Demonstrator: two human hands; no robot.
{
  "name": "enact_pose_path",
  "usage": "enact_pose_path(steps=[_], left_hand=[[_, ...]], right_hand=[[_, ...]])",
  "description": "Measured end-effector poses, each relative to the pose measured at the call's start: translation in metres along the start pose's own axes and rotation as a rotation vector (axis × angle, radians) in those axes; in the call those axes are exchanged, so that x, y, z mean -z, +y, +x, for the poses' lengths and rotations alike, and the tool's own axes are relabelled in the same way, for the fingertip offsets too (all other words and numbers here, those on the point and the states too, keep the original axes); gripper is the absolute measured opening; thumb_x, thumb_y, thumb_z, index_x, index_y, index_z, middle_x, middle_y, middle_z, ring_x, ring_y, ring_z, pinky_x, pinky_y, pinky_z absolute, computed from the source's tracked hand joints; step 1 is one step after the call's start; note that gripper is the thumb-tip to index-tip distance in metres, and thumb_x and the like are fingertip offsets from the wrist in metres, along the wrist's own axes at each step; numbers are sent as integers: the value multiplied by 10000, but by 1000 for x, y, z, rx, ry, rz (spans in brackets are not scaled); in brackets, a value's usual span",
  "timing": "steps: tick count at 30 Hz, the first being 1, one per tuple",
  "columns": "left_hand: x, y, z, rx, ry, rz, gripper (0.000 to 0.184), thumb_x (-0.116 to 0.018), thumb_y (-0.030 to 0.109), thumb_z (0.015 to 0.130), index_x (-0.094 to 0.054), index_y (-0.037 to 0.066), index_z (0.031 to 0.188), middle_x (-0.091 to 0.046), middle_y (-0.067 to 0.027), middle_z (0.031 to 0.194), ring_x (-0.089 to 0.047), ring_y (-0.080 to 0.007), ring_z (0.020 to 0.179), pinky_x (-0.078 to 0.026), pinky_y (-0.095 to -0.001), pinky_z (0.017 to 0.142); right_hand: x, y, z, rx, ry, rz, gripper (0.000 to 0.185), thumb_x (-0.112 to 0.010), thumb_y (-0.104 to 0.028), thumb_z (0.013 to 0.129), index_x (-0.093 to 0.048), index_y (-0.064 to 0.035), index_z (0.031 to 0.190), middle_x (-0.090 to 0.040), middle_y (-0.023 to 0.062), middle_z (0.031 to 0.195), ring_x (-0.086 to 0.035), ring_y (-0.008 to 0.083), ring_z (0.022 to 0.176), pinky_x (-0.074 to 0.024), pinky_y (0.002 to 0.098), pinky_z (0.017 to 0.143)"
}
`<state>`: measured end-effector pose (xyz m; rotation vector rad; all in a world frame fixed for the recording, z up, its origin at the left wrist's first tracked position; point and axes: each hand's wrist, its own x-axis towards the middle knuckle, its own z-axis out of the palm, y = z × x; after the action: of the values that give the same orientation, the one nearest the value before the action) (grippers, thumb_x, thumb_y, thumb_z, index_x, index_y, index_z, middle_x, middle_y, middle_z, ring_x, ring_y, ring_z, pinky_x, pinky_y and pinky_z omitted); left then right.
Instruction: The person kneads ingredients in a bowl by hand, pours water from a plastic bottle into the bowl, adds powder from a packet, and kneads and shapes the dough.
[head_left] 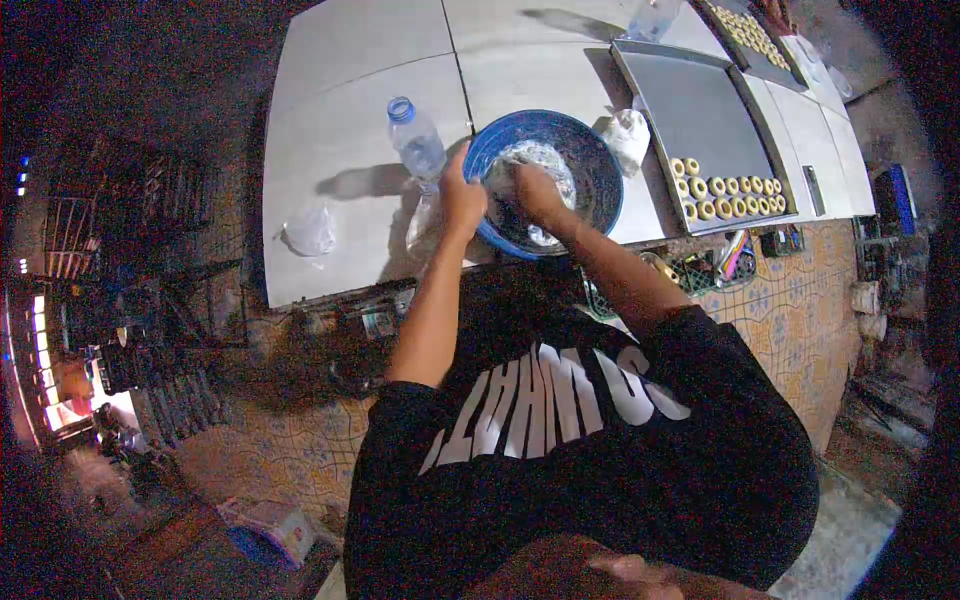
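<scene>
A round blue basin (607,160) stands at the near edge of the tiled table. White floury mix (545,155) lies inside it and smears its wall. My left hand (462,200) grips the basin's left rim, fingers closed over it. Down in the basin, my right hand (538,195) presses into the mix; its fingers are hidden. A plastic bottle (416,140) with a blue neck stands just left of the basin. Touching or close to the right rim is a clear bag of white powder (627,140).
A metal tray (700,110) on the right holds rows of ring-shaped dough pieces (738,207). Another filled tray (755,40) lies farther back. A small white bag (310,232) sits at left, a phone (813,190) at right. Crates (740,262) stand below the table edge.
</scene>
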<state>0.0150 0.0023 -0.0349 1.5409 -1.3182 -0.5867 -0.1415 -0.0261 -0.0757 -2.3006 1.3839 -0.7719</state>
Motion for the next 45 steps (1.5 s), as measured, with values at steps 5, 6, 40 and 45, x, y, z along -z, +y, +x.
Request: enact_pose_path(steps=[5, 6, 40, 45], left_hand=[[4, 20, 2, 62, -28, 60, 574, -482, -155, 751, -539, -4, 1302, -623, -240, 1197, -608, -349, 1113, -455, -391, 974], [5, 19, 3, 75, -36, 61, 575, -481, -152, 750, -541, 6, 1299, -623, -238, 1196, -610, -356, 1107, -458, -395, 968], [-1, 25, -1, 117, 12, 140, 598, -566, -85, 715, -532, 61, 1294, -639, -215, 1110, -626, -362, 1022, -494, -429, 871], [-10, 1, 0, -143, 152, 300, 579, -579, -84, 713, -549, 58, 1274, -655, -241, 1072, -632, -407, 1006, -504, -460, 863]], right_hand=[[41, -45, 1, 29, -328, 8, 279, -622, -56, 780, -664, -52, 1056, -662, 257, 943, -647, 432, 904, -522, 491, 812], [49, -53, -2, 45, -374, 59, 293, -617, -47, 776, -665, -57, 1064, -665, 259, 949, -649, 422, 925, -522, 486, 822], [107, 43, -7, 435, -822, -544, 322, -666, -280, 738, -678, -79, 989, -671, 185, 918, -665, 344, 881, -535, 476, 777], [14, 104, -48, 279, -907, 151, 480, -662, -313, 761, -620, -47, 1159, -667, 176, 1076, -636, 339, 1009, -498, 438, 912]])
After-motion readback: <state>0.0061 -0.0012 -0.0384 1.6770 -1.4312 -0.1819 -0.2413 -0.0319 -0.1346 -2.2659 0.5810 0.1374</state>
